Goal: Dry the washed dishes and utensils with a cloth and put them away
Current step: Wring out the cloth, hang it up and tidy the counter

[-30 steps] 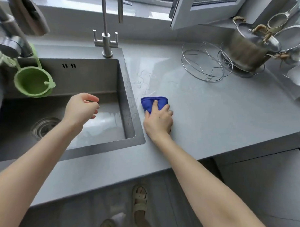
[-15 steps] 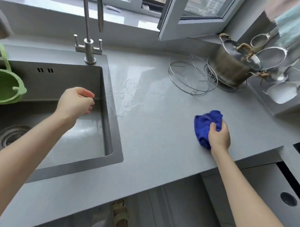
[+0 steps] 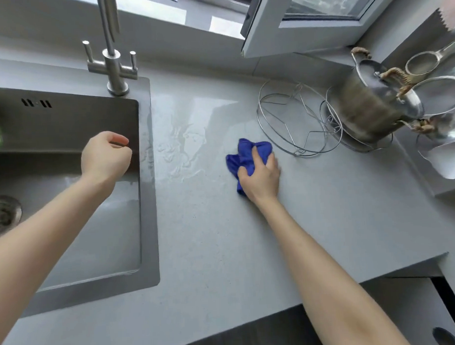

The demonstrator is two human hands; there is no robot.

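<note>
On the counter [image 3: 325,207], between the sink [image 3: 147,201] and the wire rack [image 3: 296,118], the right hand [image 3: 261,176] grasps the blue cloth [image 3: 246,156] and presses it flat to the surface. A second ago the cloth lay just beside the sink rim. Half a second ago it was far out to the right, and now it has come back toward the middle, so this looks like wiping strokes across the counter rather than drying a dish. The wet patch [image 3: 176,148] beside the sink still shows, so it probably needs another pass. The cloth is bunched. Its long axis seems to run from the wrist toward the rack, with one lobe poking left toward the sink. The left hand [image 3: 104,156] hovers over the sink, loosely clenched, with nothing visible in it.
</note>
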